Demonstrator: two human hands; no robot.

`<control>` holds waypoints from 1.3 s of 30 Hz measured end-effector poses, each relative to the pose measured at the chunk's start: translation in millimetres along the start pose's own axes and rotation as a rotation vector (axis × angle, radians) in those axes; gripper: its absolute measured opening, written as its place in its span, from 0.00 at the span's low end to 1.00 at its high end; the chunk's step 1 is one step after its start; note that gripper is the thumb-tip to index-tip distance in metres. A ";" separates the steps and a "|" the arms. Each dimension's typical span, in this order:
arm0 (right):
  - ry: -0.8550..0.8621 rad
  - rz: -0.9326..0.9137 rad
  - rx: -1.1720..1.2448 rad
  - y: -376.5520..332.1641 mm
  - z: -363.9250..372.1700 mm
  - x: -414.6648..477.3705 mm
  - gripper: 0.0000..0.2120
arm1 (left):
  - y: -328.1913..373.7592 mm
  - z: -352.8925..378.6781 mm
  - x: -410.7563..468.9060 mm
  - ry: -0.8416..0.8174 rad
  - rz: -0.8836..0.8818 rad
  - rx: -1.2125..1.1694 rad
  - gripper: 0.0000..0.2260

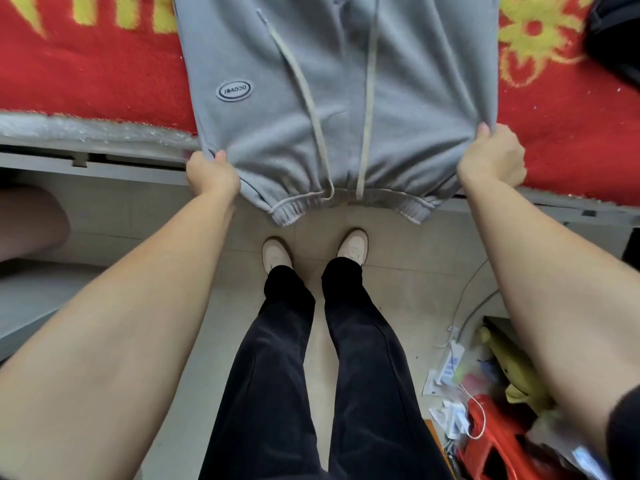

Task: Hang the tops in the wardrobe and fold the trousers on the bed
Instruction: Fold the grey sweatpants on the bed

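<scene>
Grey jogging trousers [408, 98] with two pale drawstrings and an oval logo patch lie spread on the bed's red blanket [86, 64]. Their elastic waistband hangs over the bed's near edge. My left hand [211, 174] grips the left side of the waist, thumb on top of the cloth. My right hand [491, 157] grips the right side just above the waistband. The trouser legs run off the top of the view.
The grey bed frame [104, 157] crosses the view. A dark garment [616, 39] lies at the blanket's far right. My feet in pale shoes stand on the tiled floor [415, 271]. A red plastic stool [498, 441], cables and loose clutter crowd the lower right.
</scene>
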State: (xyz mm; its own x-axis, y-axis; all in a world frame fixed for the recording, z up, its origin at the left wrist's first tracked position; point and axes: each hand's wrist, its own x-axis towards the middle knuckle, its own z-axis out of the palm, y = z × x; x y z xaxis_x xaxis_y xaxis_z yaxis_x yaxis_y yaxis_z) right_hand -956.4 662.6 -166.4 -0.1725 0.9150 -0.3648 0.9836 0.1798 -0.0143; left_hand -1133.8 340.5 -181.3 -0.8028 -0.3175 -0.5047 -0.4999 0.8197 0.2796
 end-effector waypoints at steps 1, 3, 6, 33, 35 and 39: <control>-0.031 0.020 0.008 2.4 -3.5 4.7 0.20 | 1.3 -4.8 1.7 -0.034 -0.015 0.018 0.16; -0.101 0.021 0.028 -1.8 -11.6 6.3 0.21 | 10.8 -13.8 -3.1 -0.090 -0.021 0.103 0.16; -0.172 -0.056 0.053 -19.7 -26.4 -6.2 0.27 | 34.6 -29.9 -20.4 -0.092 0.037 0.202 0.21; 0.077 -0.856 0.029 -392.4 -44.5 129.4 0.20 | 374.0 -25.9 251.4 0.065 0.925 0.535 0.27; 0.117 -0.846 0.092 -423.3 -44.8 136.8 0.18 | 390.8 -30.0 279.1 0.070 0.893 0.575 0.26; 0.151 -0.888 0.133 -476.2 -39.4 155.8 0.24 | 412.4 -37.0 304.1 -0.028 0.815 0.641 0.23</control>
State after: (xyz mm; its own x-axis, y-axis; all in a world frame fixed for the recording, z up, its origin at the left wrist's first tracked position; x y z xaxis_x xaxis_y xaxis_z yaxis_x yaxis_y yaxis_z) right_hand -1453.7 733.8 -179.8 -0.8657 0.4988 -0.0426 0.4816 0.8067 -0.3425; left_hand -1596.1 564.4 -189.2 -0.8081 0.4514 -0.3785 0.4644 0.8834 0.0622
